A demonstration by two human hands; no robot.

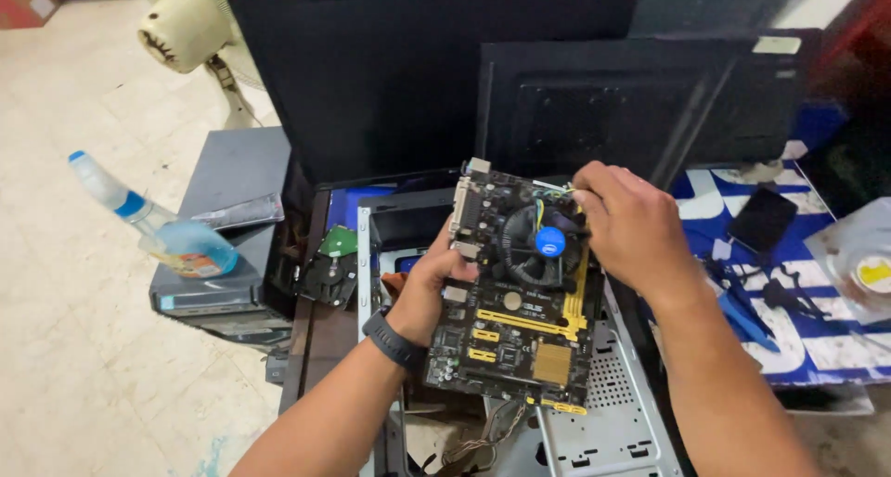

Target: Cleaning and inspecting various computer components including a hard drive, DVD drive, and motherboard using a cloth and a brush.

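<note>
The left hand (429,287) grips the side of a dark computer board (515,291) held up over an open metal computer case (608,421), while the right hand (631,226) pinches the thin wires beside the round fan (538,245).

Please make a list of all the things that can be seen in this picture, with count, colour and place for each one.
motherboard: one, black and gold, held over the open case
cooler fan: one, black with blue centre, on the motherboard
computer case: one, grey metal, open, below the motherboard
hard drive: one, black and green, left of the case
spray bottle: one, clear blue, lying on a dark case at left
monitors: two, black, leaning behind
wristband: one, black, left wrist
left hand: grips the motherboard's left edge
right hand: fingers at the cooler fan
</note>
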